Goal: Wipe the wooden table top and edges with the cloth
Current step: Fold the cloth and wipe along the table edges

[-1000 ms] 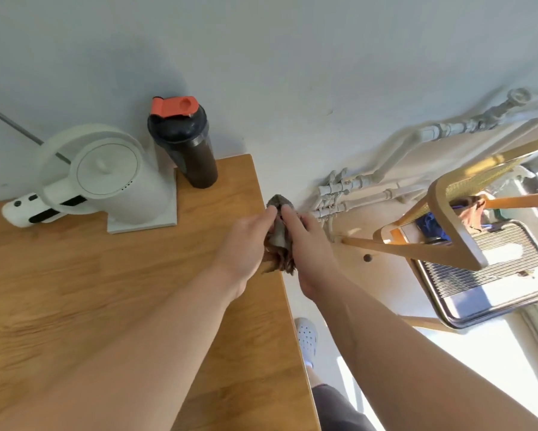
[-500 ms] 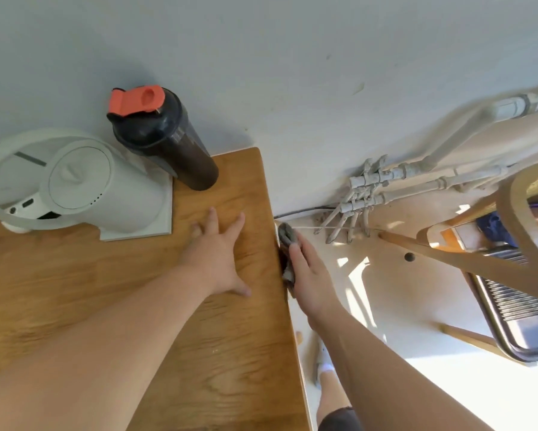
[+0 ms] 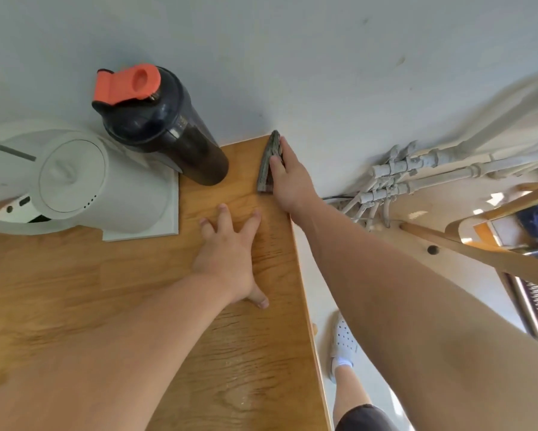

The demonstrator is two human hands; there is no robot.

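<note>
The wooden table (image 3: 74,290) fills the left and lower part of the head view, its right edge running from the far corner down to the bottom. A grey folded cloth (image 3: 267,163) lies over that right edge near the far corner by the wall. My right hand (image 3: 289,178) presses the cloth against the edge with its fingers extended along it. My left hand (image 3: 230,259) lies flat on the table top with its fingers spread, a little nearer than the cloth.
A dark shaker bottle (image 3: 162,126) with an orange lid stands at the table's back, left of the cloth. A white kettle (image 3: 74,181) on a white base sits further left. White pipes (image 3: 417,172), a wooden chair (image 3: 494,244) and my shoe (image 3: 342,340) are off the table's right.
My right hand has slid the cloth along the table's right edge towards the wall corner. My left hand let go of the cloth a second ago and stays flat on the top.
</note>
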